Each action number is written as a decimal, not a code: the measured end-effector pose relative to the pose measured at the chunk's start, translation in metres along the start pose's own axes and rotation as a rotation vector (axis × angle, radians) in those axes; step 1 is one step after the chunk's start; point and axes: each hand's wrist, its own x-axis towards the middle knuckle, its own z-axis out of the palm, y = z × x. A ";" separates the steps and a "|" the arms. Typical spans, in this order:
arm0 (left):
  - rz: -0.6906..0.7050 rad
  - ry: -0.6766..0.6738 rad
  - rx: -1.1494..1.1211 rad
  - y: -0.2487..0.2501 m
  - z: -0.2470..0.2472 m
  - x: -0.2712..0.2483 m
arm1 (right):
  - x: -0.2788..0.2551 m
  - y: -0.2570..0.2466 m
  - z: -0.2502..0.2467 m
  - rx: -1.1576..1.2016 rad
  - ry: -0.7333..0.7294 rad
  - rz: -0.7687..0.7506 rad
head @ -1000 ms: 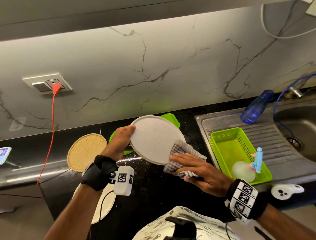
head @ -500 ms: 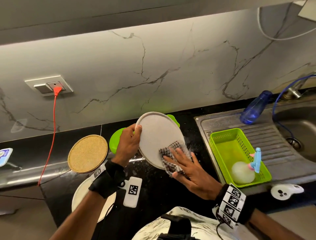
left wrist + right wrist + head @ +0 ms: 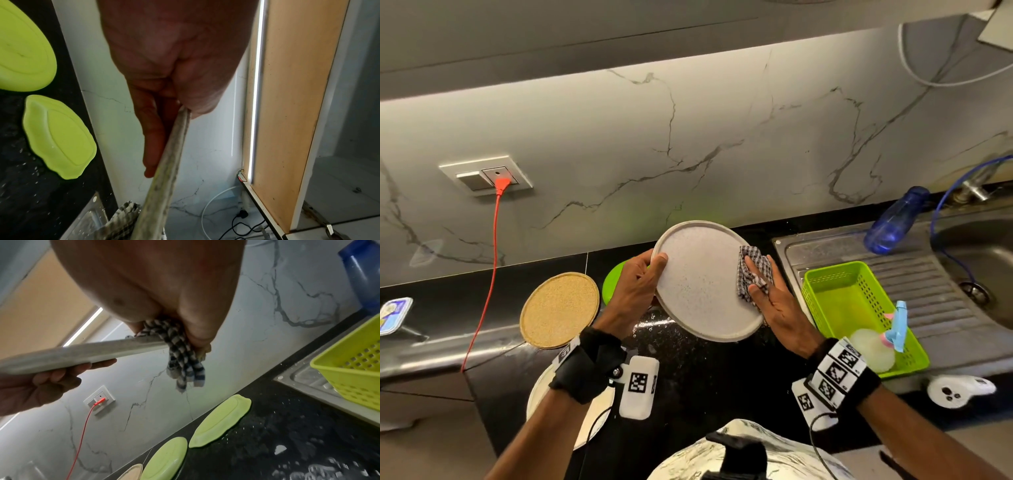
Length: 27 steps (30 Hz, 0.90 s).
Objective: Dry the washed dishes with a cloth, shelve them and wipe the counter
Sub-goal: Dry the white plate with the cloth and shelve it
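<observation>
A round grey speckled plate (image 3: pixel 702 281) is held tilted above the black counter. My left hand (image 3: pixel 650 270) grips its left rim, thumb on the face and fingers beneath. My right hand (image 3: pixel 756 284) pinches a blue-and-white checked cloth (image 3: pixel 751 270) around the plate's right rim. In the right wrist view the cloth (image 3: pixel 183 356) wraps over the plate edge (image 3: pixel 82 352) and hangs below it. The left wrist view shows the plate edge (image 3: pixel 164 178) running away from the palm, with the cloth (image 3: pixel 123 219) at its far end.
Two green plates (image 3: pixel 222 420) (image 3: pixel 166 459) lie on the wet counter (image 3: pixel 688 370) by the wall. A cork mat (image 3: pixel 560 310) and a white plate (image 3: pixel 537 394) lie left. Right are a green basket (image 3: pixel 856 308), a blue bottle (image 3: pixel 897 219) and the sink (image 3: pixel 979 246). A red cable (image 3: pixel 486 267) hangs from the socket.
My right hand has slid the cloth from the plate's lower edge up to its right rim. The plate has shifted slightly up and right in my left hand.
</observation>
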 end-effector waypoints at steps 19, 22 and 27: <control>0.030 -0.331 0.013 0.003 0.004 0.004 | 0.042 -0.060 0.024 -0.516 -0.190 -0.501; 0.063 -0.310 0.022 0.006 0.005 0.002 | 0.045 -0.064 0.019 -0.536 -0.208 -0.601; 0.082 -0.261 0.077 0.009 0.002 0.002 | 0.062 -0.027 -0.011 -0.559 -0.123 -0.432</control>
